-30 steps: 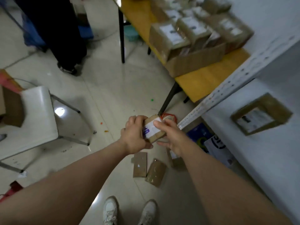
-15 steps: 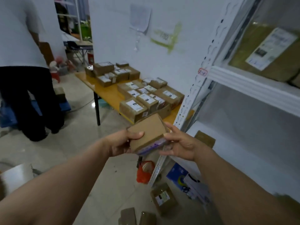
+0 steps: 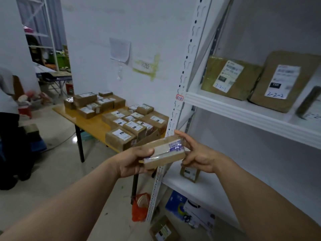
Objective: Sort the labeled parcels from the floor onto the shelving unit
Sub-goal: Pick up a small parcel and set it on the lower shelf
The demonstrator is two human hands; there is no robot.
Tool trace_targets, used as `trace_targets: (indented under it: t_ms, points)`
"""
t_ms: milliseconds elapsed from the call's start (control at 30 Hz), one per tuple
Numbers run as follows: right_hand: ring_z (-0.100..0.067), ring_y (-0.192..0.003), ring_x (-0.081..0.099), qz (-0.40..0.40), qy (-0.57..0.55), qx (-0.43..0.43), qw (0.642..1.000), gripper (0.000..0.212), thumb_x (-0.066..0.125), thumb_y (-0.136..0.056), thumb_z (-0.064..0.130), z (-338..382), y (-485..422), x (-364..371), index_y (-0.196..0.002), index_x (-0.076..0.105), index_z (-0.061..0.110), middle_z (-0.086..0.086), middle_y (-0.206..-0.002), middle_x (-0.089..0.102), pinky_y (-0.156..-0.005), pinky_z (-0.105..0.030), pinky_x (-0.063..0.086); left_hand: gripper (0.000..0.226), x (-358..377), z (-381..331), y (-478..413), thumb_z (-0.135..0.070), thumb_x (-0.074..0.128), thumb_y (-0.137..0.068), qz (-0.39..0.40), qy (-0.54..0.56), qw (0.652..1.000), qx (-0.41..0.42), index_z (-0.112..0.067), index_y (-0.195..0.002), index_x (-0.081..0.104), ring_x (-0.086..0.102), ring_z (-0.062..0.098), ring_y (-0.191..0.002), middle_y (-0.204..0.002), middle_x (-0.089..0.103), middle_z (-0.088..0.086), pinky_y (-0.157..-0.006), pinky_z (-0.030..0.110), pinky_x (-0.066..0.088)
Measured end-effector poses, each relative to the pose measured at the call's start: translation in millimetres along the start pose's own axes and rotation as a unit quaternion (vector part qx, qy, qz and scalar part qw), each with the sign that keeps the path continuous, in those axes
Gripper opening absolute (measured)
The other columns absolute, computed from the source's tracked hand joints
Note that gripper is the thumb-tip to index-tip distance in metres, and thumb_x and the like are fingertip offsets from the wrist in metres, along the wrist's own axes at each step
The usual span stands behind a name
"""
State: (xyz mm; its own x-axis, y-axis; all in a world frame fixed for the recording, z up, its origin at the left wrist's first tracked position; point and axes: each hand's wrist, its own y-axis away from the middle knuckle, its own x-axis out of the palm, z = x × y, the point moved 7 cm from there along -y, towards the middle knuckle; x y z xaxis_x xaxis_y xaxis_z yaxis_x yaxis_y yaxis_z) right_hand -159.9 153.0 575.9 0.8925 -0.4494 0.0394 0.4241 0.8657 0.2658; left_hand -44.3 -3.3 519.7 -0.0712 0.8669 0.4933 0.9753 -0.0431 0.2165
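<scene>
In the head view, you hold a small brown cardboard parcel [image 3: 164,153] in front of the white metal shelving unit [image 3: 243,110], off the floor and level with the gap between two shelves. Your left hand [image 3: 133,162] grips its left end, thumb on top and fingers curled under. Your right hand [image 3: 198,156] holds the right end more loosely, with the index finger stretched along the far corner.

I judge you to be at the label-reading step, with placing not yet begun. The upper shelf carries a red-bordered tag [image 3: 179,97] reading 2-2 and two flat brown parcels [image 3: 229,77] marked 2-2-1 and 2-2-2. Next, match your label to a shelf code and slide the parcel into a free spot.
</scene>
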Motion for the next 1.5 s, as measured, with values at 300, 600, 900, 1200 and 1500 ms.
trace_targets:
  t_ms: [300, 600, 900, 1200, 1500]
  points:
    - [-0.033, -0.112, 0.068, -0.078, -0.106, 0.009, 0.991, 0.060, 0.070, -0.082, 0.018, -20, 25, -35, -0.138, 0.056, 0.037, -0.012, -0.131, 0.066, -0.093, -0.062, 0.053, 0.104, 27, -6, -25, 0.026, 0.069, -0.060, -0.034, -0.104, 0.992, 0.068, -0.023, -0.143, 0.034, 0.057, 0.036, -0.123, -0.136, 0.057, 0.018, -0.100, 0.052, 0.050]
    - [-0.028, -0.100, 0.073, -0.219, -0.052, 0.022, 0.974, 0.069, 0.076, -0.077, -0.002, -55, 37, -108, -0.134, 0.053, 0.027, -0.013, -0.114, 0.074, -0.074, -0.041, 0.060, 0.108, 57, 36, -63, -0.003, 0.083, -0.060, -0.030, -0.258, 0.965, -0.025, -0.042, -0.144, 0.027, 0.053, 0.028, -0.123, -0.138, 0.052, -0.002, -0.100, 0.055, 0.048]
    - [-0.034, -0.124, 0.047, -0.298, 0.306, 0.240, 0.872, 0.097, 0.088, -0.070, 0.021, -121, 53, -231, -0.150, 0.035, 0.013, -0.016, -0.146, 0.036, -0.097, -0.041, 0.050, 0.058, 77, 121, -150, -0.010, 0.064, -0.091, -0.104, -0.289, 0.928, -0.213, -0.021, -0.144, 0.042, 0.059, 0.017, -0.092, -0.130, 0.057, 0.014, -0.086, 0.036, 0.055]
    - [-0.030, -0.108, 0.050, -0.265, 0.385, 0.282, 0.838, 0.080, 0.080, -0.079, 0.016, -191, 60, -359, -0.145, 0.035, 0.021, -0.018, -0.138, 0.031, -0.099, -0.041, 0.051, 0.014, 127, 209, -266, -0.016, 0.052, -0.098, -0.143, -0.316, 0.891, -0.292, -0.013, -0.109, 0.061, 0.064, 0.017, -0.082, -0.116, 0.068, 0.012, -0.080, 0.034, 0.053]
    - [-0.033, -0.126, 0.048, -0.213, 0.494, 0.366, 0.759, 0.090, 0.085, -0.074, 0.032, -237, 72, -453, -0.144, 0.035, 0.010, -0.016, -0.139, 0.044, -0.104, -0.046, 0.047, 0.031, 180, 247, -374, -0.007, 0.050, -0.100, -0.083, -0.332, 0.898, -0.278, -0.010, -0.129, 0.056, 0.064, 0.020, -0.098, -0.120, 0.067, 0.009, -0.080, 0.031, 0.053]
